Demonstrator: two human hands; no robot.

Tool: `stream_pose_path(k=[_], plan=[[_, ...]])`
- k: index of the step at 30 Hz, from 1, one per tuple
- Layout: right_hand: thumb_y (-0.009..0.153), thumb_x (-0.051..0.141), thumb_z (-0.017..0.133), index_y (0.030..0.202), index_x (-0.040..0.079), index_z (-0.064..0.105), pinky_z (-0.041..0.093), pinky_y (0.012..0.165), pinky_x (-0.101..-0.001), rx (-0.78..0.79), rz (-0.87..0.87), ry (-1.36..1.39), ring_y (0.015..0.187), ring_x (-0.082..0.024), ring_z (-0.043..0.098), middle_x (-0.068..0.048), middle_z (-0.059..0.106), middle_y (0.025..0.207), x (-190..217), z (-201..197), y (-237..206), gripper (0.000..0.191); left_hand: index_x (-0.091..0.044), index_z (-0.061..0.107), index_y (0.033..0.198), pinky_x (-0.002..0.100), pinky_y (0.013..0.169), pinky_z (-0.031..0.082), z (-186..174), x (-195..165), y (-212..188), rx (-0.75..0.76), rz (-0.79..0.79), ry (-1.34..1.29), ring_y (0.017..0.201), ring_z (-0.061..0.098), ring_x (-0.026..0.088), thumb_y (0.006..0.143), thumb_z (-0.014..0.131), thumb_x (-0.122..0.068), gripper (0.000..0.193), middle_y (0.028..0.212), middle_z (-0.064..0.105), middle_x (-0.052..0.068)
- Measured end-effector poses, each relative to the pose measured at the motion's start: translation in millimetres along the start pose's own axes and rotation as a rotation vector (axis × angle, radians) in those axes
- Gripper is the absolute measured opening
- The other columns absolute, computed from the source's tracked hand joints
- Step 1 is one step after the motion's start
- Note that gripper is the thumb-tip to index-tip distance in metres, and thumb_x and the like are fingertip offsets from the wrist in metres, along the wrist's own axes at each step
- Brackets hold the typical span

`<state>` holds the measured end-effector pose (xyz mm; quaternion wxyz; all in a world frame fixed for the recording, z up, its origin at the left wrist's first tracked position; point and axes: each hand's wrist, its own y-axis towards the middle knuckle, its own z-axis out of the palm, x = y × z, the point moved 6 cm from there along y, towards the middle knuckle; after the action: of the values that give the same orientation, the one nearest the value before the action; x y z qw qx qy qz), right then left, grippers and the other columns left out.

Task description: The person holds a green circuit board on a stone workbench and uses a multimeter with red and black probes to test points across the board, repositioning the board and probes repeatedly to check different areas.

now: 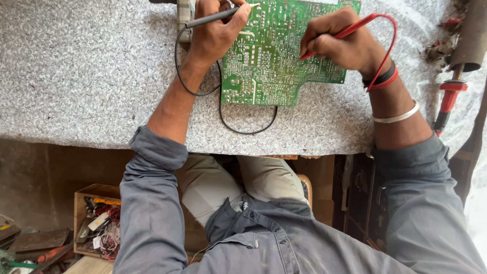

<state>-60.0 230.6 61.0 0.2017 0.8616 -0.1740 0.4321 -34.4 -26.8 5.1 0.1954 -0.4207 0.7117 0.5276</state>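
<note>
A green circuit board (274,61) lies solder side up on a speckled grey tabletop (81,71). My left hand (215,33) grips a black test probe (208,18) with its tip on the board's upper left part. My right hand (345,43) pinches a red test probe (350,30), tip pressed to the board's right half. A black lead (243,129) loops under the board's near edge. A red lead (388,45) arcs over my right wrist.
A red-handled soldering iron (449,99) lies at the table's right edge beside a dark cylinder (469,35). Below left on the floor stands a wooden box (96,220) full of tools and wires. My knees are under the table.
</note>
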Motion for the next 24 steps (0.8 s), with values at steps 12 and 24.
stream_pose_path(k=[12, 24], plan=[[0.086, 0.001, 0.052, 0.094, -0.003, 0.072, 0.054, 0.062, -0.0285, -0.033, 0.007, -0.012, 0.07, -0.014, 0.067, -0.011, 0.073, 0.085, -5.3, 9.6, 0.0, 0.022, -0.01, 0.067, 0.106, 0.029, 0.053, 0.037, -1.5, 4.4, -7.5, -0.055, 0.052, 0.175, 0.06, 0.042, 0.009, 0.109, 0.075, -0.028, 0.019, 0.072, 0.045, -0.002], [0.09, 0.002, 0.052, 0.094, -0.003, 0.069, 0.056, 0.069, -0.0312, -0.02, -0.052, -0.024, 0.075, -0.016, 0.07, -0.012, 0.073, 0.088, 2.2, 8.9, 0.1, 0.018, -0.009, 0.068, 0.104, 0.029, 0.05, 0.037, -1.5, 7.2, -7.6, -0.034, 0.009, 0.105, 0.057, 0.045, 0.007, 0.109, 0.074, -0.028, 0.02, 0.068, 0.048, -0.003]])
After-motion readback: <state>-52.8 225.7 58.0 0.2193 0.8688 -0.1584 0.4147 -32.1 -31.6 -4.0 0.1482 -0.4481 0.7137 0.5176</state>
